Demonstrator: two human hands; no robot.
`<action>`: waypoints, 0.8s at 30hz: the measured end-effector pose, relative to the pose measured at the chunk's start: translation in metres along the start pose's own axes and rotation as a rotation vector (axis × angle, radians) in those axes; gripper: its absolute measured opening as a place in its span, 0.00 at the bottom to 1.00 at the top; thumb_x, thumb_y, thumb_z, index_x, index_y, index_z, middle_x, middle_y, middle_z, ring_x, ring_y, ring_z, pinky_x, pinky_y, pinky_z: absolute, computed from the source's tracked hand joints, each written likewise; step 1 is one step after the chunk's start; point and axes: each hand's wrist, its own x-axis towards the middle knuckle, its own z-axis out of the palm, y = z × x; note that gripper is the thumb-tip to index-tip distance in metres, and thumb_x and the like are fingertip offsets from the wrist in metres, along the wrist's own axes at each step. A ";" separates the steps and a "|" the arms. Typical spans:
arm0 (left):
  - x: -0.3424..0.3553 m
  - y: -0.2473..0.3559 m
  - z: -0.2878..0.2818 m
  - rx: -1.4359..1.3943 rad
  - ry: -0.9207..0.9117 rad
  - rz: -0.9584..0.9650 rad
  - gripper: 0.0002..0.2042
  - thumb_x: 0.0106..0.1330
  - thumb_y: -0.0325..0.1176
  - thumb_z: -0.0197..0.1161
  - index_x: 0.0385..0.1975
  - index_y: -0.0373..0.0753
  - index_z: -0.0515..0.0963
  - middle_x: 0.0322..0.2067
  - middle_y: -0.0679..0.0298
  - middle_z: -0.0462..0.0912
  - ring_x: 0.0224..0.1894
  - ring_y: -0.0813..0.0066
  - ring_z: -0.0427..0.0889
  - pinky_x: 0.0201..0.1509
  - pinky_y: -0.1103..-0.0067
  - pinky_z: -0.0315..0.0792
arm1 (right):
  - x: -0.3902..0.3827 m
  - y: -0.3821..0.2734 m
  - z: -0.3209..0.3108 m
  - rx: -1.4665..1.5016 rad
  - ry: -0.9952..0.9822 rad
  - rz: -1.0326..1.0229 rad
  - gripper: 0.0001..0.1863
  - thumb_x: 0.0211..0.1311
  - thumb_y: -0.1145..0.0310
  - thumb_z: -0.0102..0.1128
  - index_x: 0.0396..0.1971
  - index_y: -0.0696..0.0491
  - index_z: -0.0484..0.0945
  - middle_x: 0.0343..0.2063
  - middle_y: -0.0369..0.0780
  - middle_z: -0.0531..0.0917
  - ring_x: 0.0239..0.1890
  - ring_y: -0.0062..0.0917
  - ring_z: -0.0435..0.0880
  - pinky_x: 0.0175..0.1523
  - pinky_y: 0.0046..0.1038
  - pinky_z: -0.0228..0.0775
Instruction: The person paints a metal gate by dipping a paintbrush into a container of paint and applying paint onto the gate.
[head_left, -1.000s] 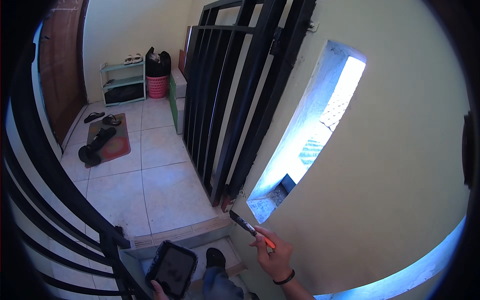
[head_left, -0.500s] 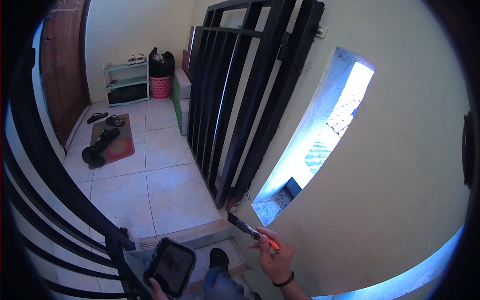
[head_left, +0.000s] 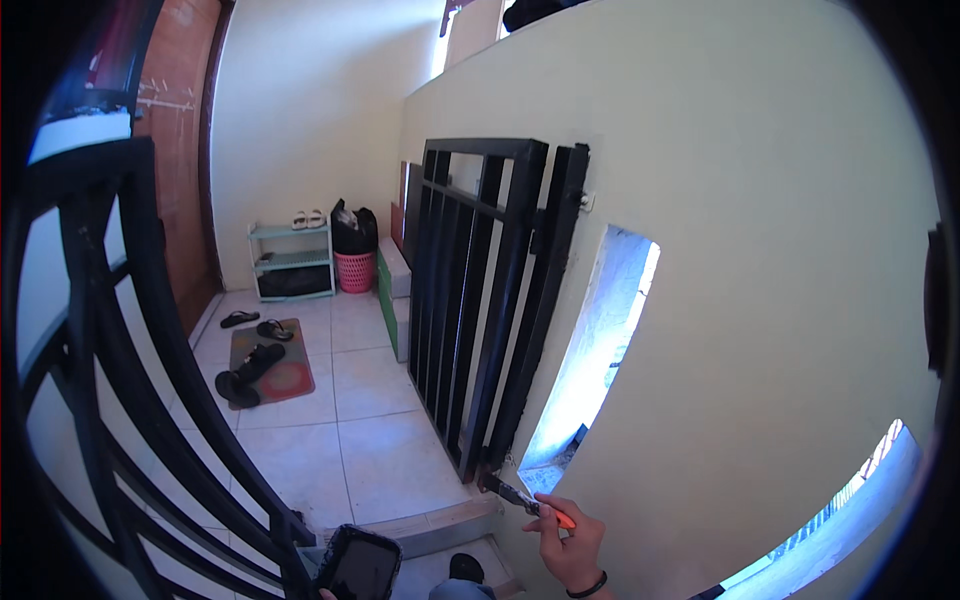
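The paintbrush (head_left: 523, 500) is projecting forward-left from the nearer right hand (head_left: 572, 548), which is pinching its handle; its long axis is slanting, bristles pointing at the foot of the gate post (head_left: 535, 330). The left hand (head_left: 328, 595) is barely showing by the tray (head_left: 337, 548), grip indiscernible.

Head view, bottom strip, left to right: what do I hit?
Black railing → black tray → dark shoe → paintbrush → right hand → low wall opening.
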 end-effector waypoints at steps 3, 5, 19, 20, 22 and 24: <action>-0.011 0.026 -0.011 0.103 -0.025 0.011 0.33 0.74 0.30 0.51 0.78 0.37 0.51 0.54 0.46 0.74 0.52 0.50 0.74 0.59 0.64 0.69 | -0.011 -0.016 -0.012 0.079 0.014 0.051 0.10 0.74 0.67 0.59 0.44 0.58 0.85 0.25 0.41 0.87 0.28 0.28 0.90 0.32 0.23 0.78; -0.012 0.074 -0.007 -0.741 0.222 -0.564 0.35 0.72 0.29 0.51 0.79 0.37 0.47 0.52 0.47 0.75 0.51 0.52 0.75 0.58 0.66 0.70 | -0.018 -0.022 -0.019 0.136 0.028 0.100 0.11 0.75 0.62 0.60 0.42 0.53 0.87 0.25 0.40 0.86 0.27 0.26 0.88 0.30 0.24 0.75; -0.058 0.122 -0.014 -0.631 0.256 -0.439 0.35 0.70 0.61 0.61 0.68 0.41 0.69 0.60 0.60 0.80 0.60 0.62 0.79 0.62 0.61 0.73 | -0.041 -0.018 -0.065 0.126 -0.006 0.035 0.09 0.72 0.72 0.59 0.46 0.61 0.83 0.29 0.43 0.89 0.30 0.26 0.92 0.32 0.22 0.80; -0.062 0.123 -0.017 -0.612 0.255 -0.446 0.35 0.70 0.61 0.61 0.68 0.41 0.69 0.60 0.60 0.80 0.60 0.62 0.79 0.62 0.61 0.73 | -0.043 -0.017 -0.069 0.128 -0.012 0.036 0.10 0.72 0.72 0.59 0.46 0.60 0.83 0.28 0.42 0.89 0.30 0.26 0.92 0.32 0.22 0.79; -0.069 0.127 -0.021 -0.687 0.155 -0.383 0.34 0.71 0.60 0.60 0.68 0.42 0.69 0.61 0.60 0.79 0.61 0.61 0.79 0.62 0.60 0.73 | -0.048 -0.017 -0.074 0.137 -0.005 0.045 0.10 0.72 0.72 0.60 0.47 0.60 0.83 0.28 0.42 0.89 0.30 0.25 0.92 0.33 0.22 0.80; -0.077 0.137 -0.017 -0.664 0.185 -0.384 0.34 0.71 0.60 0.60 0.68 0.42 0.69 0.60 0.59 0.79 0.60 0.59 0.79 0.62 0.61 0.74 | -0.051 -0.016 -0.081 0.149 0.005 0.043 0.10 0.72 0.72 0.60 0.47 0.60 0.83 0.28 0.42 0.88 0.30 0.25 0.92 0.33 0.22 0.80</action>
